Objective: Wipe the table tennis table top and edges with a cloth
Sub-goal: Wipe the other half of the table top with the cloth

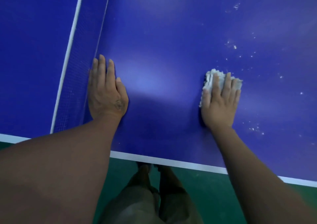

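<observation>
Under the right hand (220, 102) lies the cloth (210, 80), a whitish wad pressed flat on the blue worktop (163, 43). The fingers are straight and spread over it, and the cloth's frayed edges show past the fingertips and along the thumb side. Pale specks (233, 47) dot the surface beyond that hand and to its outer side. Well apart from it, the left hand (106, 90) rests palm down on the worktop, fingers straight and close together, holding nothing. Its little-finger side sits just beside the foot of the blue net (77, 79). Behind both wrists runs the worktop's white edge line (171, 161), and below it are the green floor (223, 198) and the person's 2 legs (171, 189).
</observation>
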Tool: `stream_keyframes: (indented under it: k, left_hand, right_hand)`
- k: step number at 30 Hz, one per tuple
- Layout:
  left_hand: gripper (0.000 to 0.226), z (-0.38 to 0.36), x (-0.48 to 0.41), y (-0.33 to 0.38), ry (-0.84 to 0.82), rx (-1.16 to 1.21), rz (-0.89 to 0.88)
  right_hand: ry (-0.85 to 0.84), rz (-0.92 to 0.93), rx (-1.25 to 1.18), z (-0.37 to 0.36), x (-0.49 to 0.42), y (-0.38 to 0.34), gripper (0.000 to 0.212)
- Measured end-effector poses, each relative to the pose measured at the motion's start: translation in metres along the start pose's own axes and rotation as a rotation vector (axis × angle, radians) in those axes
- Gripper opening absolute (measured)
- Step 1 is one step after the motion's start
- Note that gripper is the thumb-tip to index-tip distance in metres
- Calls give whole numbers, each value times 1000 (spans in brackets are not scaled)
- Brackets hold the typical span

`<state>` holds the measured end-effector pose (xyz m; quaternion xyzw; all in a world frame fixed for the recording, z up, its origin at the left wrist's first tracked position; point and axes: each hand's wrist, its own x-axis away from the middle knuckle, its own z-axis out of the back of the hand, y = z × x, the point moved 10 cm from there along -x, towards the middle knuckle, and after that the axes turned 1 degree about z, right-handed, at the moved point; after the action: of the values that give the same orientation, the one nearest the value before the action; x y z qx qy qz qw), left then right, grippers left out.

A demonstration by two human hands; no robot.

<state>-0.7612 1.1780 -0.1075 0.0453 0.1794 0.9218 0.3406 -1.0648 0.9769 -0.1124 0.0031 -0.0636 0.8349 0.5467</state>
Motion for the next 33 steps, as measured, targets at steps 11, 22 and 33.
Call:
stream_keyframes:
  k: [11,22,33]
  left_hand:
    - [56,3,2,3,25,-59,-38]
    - [62,-8,18,29,-26,-159,31]
    - [80,-58,0,117,-86,-283,-19]
  right_hand:
    - [-16,367,-66,-24,152,-47,60]
    - [-31,264,-71,-13,146,13,60]
    - [67,277,-47,8,4,62,57]
